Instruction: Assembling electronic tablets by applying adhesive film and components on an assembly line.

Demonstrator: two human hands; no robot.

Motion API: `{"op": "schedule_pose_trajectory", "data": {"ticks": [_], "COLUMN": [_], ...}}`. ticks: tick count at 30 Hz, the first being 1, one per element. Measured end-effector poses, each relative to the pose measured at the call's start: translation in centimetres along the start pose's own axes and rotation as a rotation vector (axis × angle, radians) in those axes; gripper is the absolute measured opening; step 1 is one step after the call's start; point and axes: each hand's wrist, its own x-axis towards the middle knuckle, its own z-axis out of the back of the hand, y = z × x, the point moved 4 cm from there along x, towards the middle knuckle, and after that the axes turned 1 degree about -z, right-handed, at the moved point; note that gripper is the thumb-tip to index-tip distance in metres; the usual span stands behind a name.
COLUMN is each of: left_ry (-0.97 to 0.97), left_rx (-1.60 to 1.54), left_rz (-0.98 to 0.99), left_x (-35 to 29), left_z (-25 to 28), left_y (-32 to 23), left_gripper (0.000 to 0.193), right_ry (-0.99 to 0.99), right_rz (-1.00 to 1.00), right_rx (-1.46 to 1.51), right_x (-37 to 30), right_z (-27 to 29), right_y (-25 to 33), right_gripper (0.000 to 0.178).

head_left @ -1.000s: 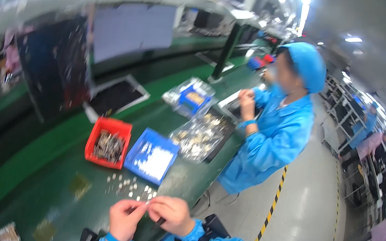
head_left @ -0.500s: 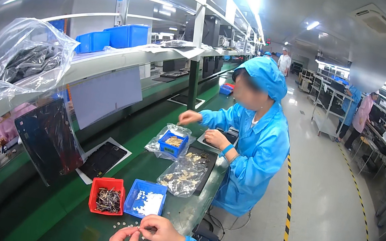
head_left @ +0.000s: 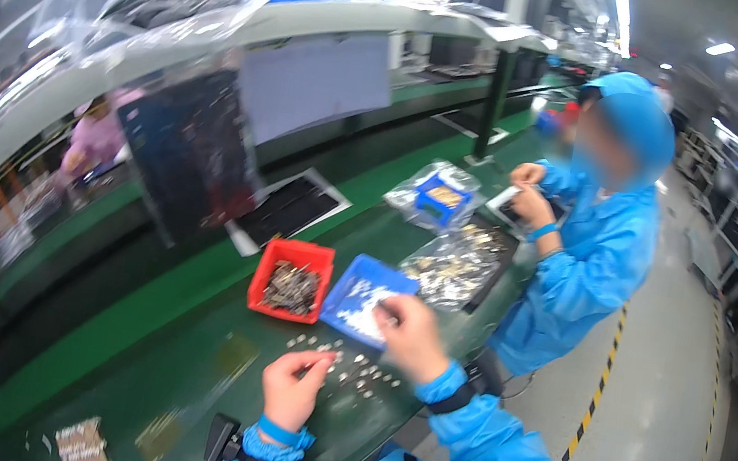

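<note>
My left hand [head_left: 294,388] is over the green work surface with thumb and fingertips pinched together. Whatever sits in that pinch is too small to name. Small round silvery pieces [head_left: 363,374] lie scattered on the surface beside it. My right hand [head_left: 415,336], slightly blurred, reaches over the near right rim of a blue bin [head_left: 348,287]. Its fingers are bent together, and I cannot make out what they hold. Small white pieces [head_left: 364,305] lie in that bin. Directly left of it stands a red bin [head_left: 263,279] holding thin metal parts [head_left: 292,288].
A co-worker [head_left: 599,238] in blue sits at the bench's right side, behind a plastic bag of parts [head_left: 455,264] and a small blue box [head_left: 442,199]. A dark panel [head_left: 193,150] leans at the left, below a shelf [head_left: 324,26]. Near front left is a cardboard piece [head_left: 85,448].
My hands, together before, are now apart: the right has moved to the blue bin, the left stays low at the left. The view has turned left and down. The co-worker's hands have come together.
</note>
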Motion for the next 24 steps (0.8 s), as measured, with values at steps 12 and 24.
{"op": "schedule_pose_trajectory", "data": {"ticks": [12, 24], "left_ry": [0.040, 0.091], "left_rx": [-0.375, 0.301], "left_rz": [0.246, 0.091], "left_x": [-1.0, 2.6], "left_z": [2.1, 10.8], "left_y": [0.5, 0.2], "left_gripper": [0.010, 0.017], "right_ry": [0.338, 0.223], "right_rz": [0.193, 0.380], "right_rx": [0.122, 0.454], "right_x": [-2.2, -3.2], "right_z": [-1.5, -0.4], "right_y": [5.5, 9.0], "right_gripper": [0.028, 0.019]}}
